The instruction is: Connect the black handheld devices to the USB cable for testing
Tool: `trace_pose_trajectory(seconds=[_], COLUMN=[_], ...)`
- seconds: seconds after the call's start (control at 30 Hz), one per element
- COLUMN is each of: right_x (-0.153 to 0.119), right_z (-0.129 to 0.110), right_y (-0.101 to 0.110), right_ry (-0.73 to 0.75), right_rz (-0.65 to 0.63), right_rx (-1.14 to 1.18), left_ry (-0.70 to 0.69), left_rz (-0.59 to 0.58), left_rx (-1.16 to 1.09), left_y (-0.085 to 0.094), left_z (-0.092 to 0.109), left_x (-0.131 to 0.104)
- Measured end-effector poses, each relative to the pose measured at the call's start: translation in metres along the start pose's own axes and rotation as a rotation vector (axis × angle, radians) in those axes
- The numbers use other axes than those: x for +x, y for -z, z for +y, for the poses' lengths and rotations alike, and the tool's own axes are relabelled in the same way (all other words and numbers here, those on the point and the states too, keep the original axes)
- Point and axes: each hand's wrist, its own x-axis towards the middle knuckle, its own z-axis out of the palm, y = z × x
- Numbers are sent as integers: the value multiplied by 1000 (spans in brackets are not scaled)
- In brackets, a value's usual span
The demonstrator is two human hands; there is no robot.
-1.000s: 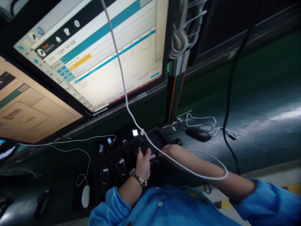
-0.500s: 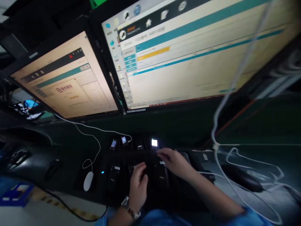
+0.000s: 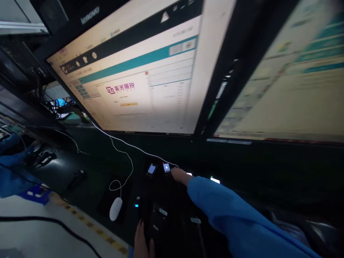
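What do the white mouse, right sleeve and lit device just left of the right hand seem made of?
White mouse: probably smooth moulded plastic, judging by its even, rounded shell.
Right sleeve: likely woven cloth, matte-looking, given its soft folds; fibre unclear.
Lit device: perhaps dark plastic around a glass or clear plastic screen, given the glow; dimness hides the casing's finish.
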Motion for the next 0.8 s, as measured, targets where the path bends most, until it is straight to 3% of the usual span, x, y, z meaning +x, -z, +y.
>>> trace_pose_trajectory(seconds=[0.23,0.43,0.6,0.7,0.8], right_x=[28,27,30,38,47], right_z=[16,15,15,18,16], right_y=[-14,-16,-7,-1,0], right_ry=[-17,57,12,-64,-129], right_rz=[-14,34,83,72,44], right_rx=[-75,-96,-84,-57,-21], left_ry=[22,26,60,224,390], left_rz=[-29,-60,-105,-146,-187], left_rx=[31,78,91,-9,40], left_y=[-4,-3,3,18,33], left_z=[-9,-5,1,7,11], left_x=[3,0,0,23,66])
